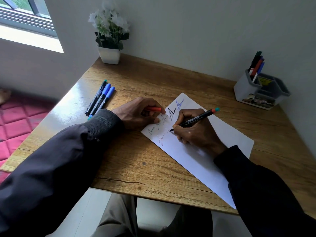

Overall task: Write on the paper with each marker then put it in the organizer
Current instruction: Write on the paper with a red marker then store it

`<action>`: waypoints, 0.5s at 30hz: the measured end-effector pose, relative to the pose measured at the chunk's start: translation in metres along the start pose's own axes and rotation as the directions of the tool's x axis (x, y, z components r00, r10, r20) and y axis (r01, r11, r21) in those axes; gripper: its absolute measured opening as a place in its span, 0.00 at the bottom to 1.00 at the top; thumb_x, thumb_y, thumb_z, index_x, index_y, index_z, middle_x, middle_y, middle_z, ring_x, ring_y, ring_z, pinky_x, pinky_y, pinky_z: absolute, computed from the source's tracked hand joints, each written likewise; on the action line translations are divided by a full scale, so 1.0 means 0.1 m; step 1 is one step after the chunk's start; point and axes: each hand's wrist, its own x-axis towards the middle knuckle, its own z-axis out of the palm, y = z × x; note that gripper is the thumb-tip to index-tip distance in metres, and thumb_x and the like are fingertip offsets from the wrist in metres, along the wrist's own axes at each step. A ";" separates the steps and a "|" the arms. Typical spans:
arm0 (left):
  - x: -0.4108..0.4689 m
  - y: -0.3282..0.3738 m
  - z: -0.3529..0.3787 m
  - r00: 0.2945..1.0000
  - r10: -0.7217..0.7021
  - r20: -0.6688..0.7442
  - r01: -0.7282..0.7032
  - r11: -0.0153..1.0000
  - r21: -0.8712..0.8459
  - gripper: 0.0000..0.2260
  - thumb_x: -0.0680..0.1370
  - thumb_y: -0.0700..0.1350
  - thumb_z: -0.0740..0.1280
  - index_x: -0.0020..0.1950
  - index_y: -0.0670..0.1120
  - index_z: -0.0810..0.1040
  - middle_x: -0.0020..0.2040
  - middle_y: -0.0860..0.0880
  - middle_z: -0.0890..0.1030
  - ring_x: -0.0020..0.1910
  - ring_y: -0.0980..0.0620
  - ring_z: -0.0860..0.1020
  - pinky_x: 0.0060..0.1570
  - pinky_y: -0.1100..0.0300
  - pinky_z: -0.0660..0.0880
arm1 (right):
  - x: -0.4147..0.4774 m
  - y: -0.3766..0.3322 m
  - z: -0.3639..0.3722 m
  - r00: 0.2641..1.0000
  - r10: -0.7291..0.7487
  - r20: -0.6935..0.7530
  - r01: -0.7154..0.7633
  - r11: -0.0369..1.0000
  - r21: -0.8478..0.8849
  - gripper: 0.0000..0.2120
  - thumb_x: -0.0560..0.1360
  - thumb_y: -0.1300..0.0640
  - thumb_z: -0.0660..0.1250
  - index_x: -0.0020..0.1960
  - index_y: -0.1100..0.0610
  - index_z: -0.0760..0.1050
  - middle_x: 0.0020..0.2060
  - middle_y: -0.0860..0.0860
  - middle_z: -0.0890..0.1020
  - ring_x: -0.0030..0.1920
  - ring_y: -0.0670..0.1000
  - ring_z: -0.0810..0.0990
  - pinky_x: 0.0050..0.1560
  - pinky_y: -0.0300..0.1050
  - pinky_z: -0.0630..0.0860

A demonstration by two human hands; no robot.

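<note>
We find the fingers (177, 128) of the right hand (196, 132) curled close round the marker (195, 119), pinching it low on the barrel, with its tip down on the paper (213, 159) beside a short stroke. The marker's long axis runs from the tip, at the near left, up and away to its teal tail at the far right. The tail points roughly toward the organizer (244, 88), which stands at the desk's far right corner, well apart from the hand. The left hand (136, 115) rests on the paper's far left corner, its fingers curled round the red cap (153, 109). The cap lies to the left of the tip, with several written marks between them. We judge that writing is the step in hand, with capping and stowing not yet done. The right hand is the nearer to the organizer, where stored markers (256, 65) already stand in the tall compartment. Three loose markers (100, 98) lie side by side near the left edge of the desk (136, 159), closer to the left hand.
</note>
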 end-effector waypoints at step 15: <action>-0.01 0.03 -0.01 1.000 0.010 -0.008 -0.009 1.000 0.016 0.15 0.79 0.46 0.70 0.66 0.49 0.78 0.65 0.51 0.78 0.46 0.64 0.79 0.40 0.73 0.78 | -0.02 0.00 0.00 1.000 -0.015 0.002 0.015 1.000 0.000 0.11 0.74 0.73 0.71 0.36 0.61 0.77 0.26 0.53 0.81 0.23 0.48 0.78 0.26 0.37 0.72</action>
